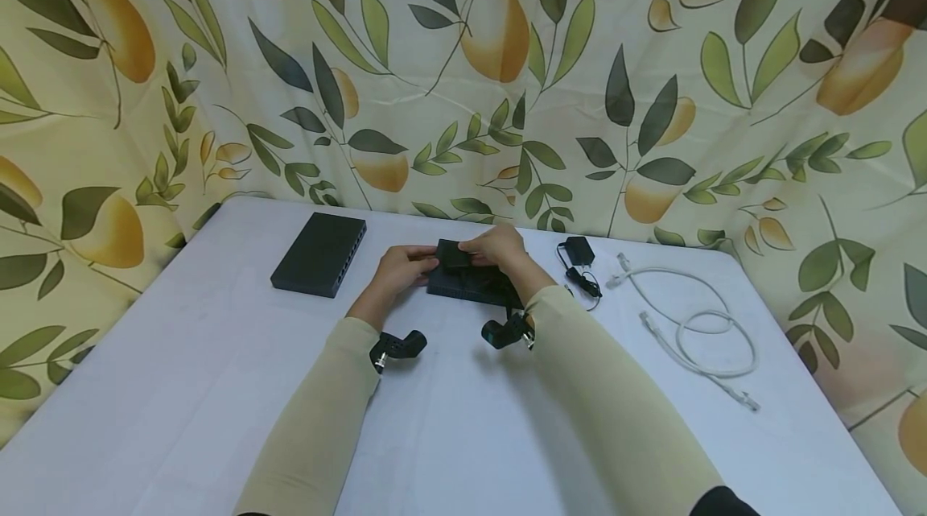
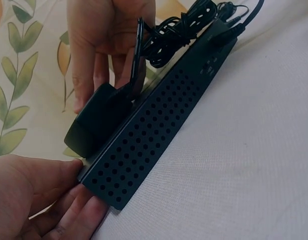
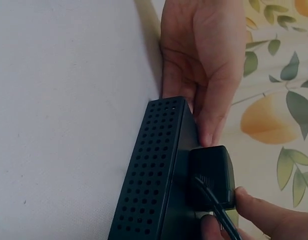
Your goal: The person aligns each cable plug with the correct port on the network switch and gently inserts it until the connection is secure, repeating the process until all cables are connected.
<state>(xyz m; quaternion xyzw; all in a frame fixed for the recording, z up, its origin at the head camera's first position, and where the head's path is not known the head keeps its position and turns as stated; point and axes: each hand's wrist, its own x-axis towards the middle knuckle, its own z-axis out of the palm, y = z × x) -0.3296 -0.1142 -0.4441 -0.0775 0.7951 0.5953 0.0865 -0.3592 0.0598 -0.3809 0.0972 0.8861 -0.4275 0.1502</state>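
A black network switch [image 1: 471, 288] with a perforated side lies before me on the white table. My left hand [image 1: 397, 270] grips its left end, thumb on top and fingers below in the left wrist view. On top of the switch sits a black power adapter [image 1: 454, 255]. My right hand [image 1: 501, 249] pinches that adapter between thumb and fingers, as the right wrist view shows. A bundled black cord [image 2: 168, 45] rests beside the adapter, and a plug [image 2: 228, 35] sits in the far end of the switch's perforated side.
Another black network switch [image 1: 319, 252] lies to the left, its ports facing right. Right of my hands is a second power adapter [image 1: 579, 251] with its cord bundled. White network cables [image 1: 749, 347] lie looped at the table's right. A patterned curtain [image 1: 449, 97] hangs behind the table.
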